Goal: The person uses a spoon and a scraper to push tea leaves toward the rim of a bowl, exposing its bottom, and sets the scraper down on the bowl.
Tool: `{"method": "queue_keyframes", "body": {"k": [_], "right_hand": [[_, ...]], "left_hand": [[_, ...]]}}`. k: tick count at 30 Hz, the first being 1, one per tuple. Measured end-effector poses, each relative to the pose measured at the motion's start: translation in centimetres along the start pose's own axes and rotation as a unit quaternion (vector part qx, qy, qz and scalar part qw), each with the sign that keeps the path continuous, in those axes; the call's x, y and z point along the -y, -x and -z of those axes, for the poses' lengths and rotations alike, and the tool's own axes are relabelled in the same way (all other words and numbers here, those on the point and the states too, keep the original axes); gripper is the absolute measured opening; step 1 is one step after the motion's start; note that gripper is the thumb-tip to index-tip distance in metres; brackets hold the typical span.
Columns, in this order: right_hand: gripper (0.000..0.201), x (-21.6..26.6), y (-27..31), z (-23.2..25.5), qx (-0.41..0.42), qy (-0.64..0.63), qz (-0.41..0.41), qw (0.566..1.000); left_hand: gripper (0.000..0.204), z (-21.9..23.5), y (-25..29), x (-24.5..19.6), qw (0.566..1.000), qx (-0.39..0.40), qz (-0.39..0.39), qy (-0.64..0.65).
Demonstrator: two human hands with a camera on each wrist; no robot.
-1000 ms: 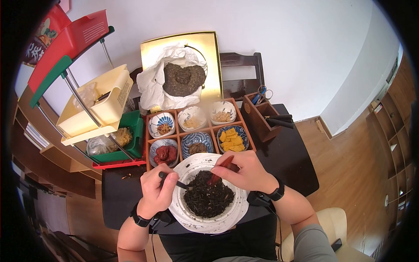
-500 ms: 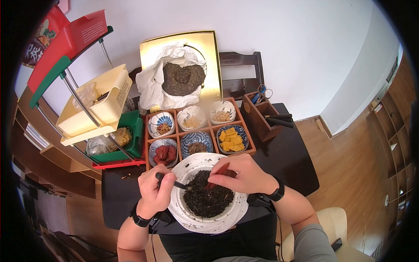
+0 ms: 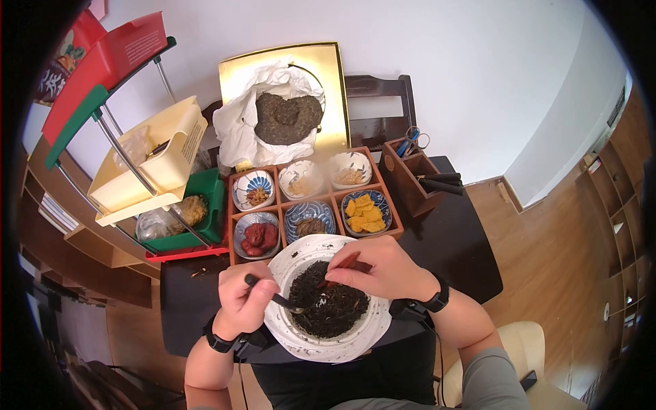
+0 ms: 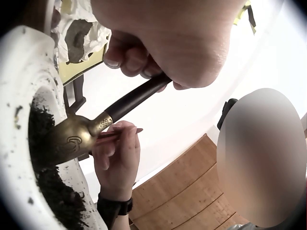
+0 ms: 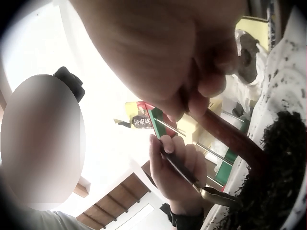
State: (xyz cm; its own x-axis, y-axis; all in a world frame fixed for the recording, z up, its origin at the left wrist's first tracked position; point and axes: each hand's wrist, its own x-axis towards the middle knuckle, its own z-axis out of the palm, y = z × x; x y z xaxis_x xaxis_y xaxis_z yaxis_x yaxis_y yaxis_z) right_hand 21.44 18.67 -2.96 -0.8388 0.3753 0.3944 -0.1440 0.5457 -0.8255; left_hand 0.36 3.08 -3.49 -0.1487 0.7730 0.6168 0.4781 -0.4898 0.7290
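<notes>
My left hand (image 3: 247, 297) grips the black handle of a small scoop with an engraved brass head (image 4: 72, 139). The scoop's head dips into dark loose tea leaves (image 3: 331, 314) in a white dish (image 3: 372, 335). From the right, my other hand (image 3: 383, 270) pinches a slim reddish-brown wooden tool (image 5: 230, 136) between thumb and fingers. Its lower end reaches into the leaves near the scoop, and its tip is hidden there. Leaf crumbs are scattered over the dish's broad rim.
Behind the dish, a wooden divided tray (image 3: 281, 208) holds several small patterned bowls of dried foods. A tiered basket rack (image 3: 147, 195) stands at left, a wooden tool holder (image 3: 408, 181) at right. At the back, a heart-shaped pressed tea cake (image 3: 290, 119) lies on white paper.
The scoop's head has moved slightly toward me in the leaves. My right hand has shifted the wooden tool a little to the left.
</notes>
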Motion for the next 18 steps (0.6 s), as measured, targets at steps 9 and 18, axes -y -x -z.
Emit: {"method": "queue_keyframes", "body": {"k": [9, 18], "right_hand": [[0.016, 0.46, 0.12, 0.6, -0.017, 0.023, -0.005, 1.0], [0.016, 0.13, 0.15, 0.32, 0.03, 0.063, 0.005, 0.998]], "left_hand": [[0.015, -0.65, -0.25, -0.1, 0.994, -0.007, -0.029, -0.108], [0.021, -0.32, 0.25, 0.02, 0.995, -0.027, -0.004, -0.092]]}}
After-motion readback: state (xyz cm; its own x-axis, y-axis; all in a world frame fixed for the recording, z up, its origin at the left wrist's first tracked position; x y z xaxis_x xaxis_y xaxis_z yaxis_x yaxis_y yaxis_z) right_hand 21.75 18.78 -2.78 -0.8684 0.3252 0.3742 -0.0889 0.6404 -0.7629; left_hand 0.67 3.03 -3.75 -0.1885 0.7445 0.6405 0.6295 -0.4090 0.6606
